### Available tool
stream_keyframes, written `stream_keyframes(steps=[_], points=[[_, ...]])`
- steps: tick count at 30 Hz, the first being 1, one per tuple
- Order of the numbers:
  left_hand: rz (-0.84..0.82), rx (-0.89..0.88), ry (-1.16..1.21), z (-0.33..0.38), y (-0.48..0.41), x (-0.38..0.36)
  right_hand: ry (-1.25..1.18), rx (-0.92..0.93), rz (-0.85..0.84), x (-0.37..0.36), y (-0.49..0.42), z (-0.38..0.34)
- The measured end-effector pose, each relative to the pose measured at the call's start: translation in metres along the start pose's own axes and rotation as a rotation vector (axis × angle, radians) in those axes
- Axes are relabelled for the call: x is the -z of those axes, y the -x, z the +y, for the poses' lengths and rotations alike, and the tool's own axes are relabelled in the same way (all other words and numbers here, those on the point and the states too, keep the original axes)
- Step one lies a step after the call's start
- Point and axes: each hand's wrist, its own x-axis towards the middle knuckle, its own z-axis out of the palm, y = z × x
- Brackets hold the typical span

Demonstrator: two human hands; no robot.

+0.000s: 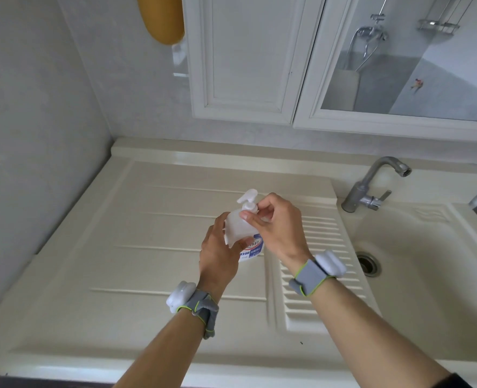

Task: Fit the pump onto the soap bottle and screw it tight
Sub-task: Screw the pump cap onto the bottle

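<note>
A white soap bottle (238, 229) with a blue and white label stands over the ribbed drainboard (175, 225), at the middle of the view. My left hand (220, 250) wraps around its body from the left and front. The white pump (248, 198) sits on the bottle's neck, its nozzle pointing left. My right hand (276, 222) comes in from the right, thumb and fingers pinched on the pump's collar just below the head. The neck and threads are hidden by my fingers.
A cream sink basin (416, 264) with a metal drain (368, 263) lies to the right, a grey metal tap (371, 186) behind it. White cabinet door and mirror hang above. A grey wall bounds the left side. Both wrists wear grey bands.
</note>
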Motion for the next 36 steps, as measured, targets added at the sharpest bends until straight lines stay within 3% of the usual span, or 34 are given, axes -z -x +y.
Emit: stream_keyframes(steps=[3,6,11,14,17,25,36], points=[[-0.004,-0.004,0.003,-0.001,0.000,0.000,0.096,-0.011,0.004,-0.002,0.000,-0.001],[-0.009,0.000,0.015,-0.001,0.000,0.000,0.124,-0.069,-0.116,0.012,-0.006,0.000],[-0.005,0.000,0.025,-0.002,-0.002,-0.001,-0.020,-0.047,-0.390,0.035,-0.022,0.000],[-0.010,-0.002,0.022,-0.003,-0.002,-0.001,-0.127,0.034,-0.461,0.028,-0.021,-0.005],[-0.015,-0.002,0.018,-0.004,-0.002,-0.001,-0.168,0.039,-0.404,0.019,-0.016,-0.006],[0.001,0.007,0.008,-0.003,-0.002,0.000,-0.204,-0.046,-0.057,-0.001,0.005,-0.005],[0.006,0.012,0.030,-0.002,-0.002,0.000,-0.128,-0.025,-0.014,0.010,0.006,0.007]])
